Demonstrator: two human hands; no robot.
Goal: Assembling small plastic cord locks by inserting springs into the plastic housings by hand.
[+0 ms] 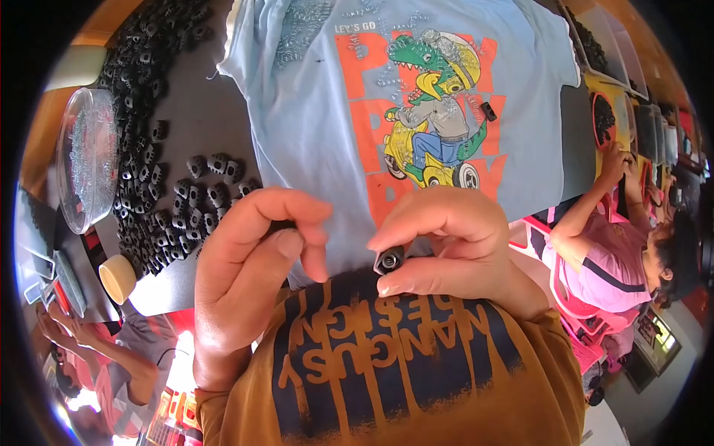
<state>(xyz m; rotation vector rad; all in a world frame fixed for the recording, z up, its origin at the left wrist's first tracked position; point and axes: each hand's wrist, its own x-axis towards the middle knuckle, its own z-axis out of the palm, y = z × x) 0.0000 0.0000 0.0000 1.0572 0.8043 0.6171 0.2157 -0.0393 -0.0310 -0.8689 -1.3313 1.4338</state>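
Above my lap, my right hand (454, 238) pinches a small black plastic cord-lock body (389, 260) between thumb and forefinger. Its open end faces me, and a ring like a spring coil shows inside. To its left, my left hand (253, 260) is curled, thumb against the bent fingers. Something dark sits in that grip, mostly hidden. Beyond both hands a light blue T-shirt (297, 141) with a dinosaur print covers the table. Small metal springs (305, 33) are scattered on its far part. One loose black piece (488, 111) lies on the print.
Many black plastic pieces (216, 193) are heaped on the dark table (201, 97) at left. Beside them stand a clear round tub (88, 160) of springs and a cream cup (117, 279). Co-workers sit at right (606, 253) and lower left (126, 357).
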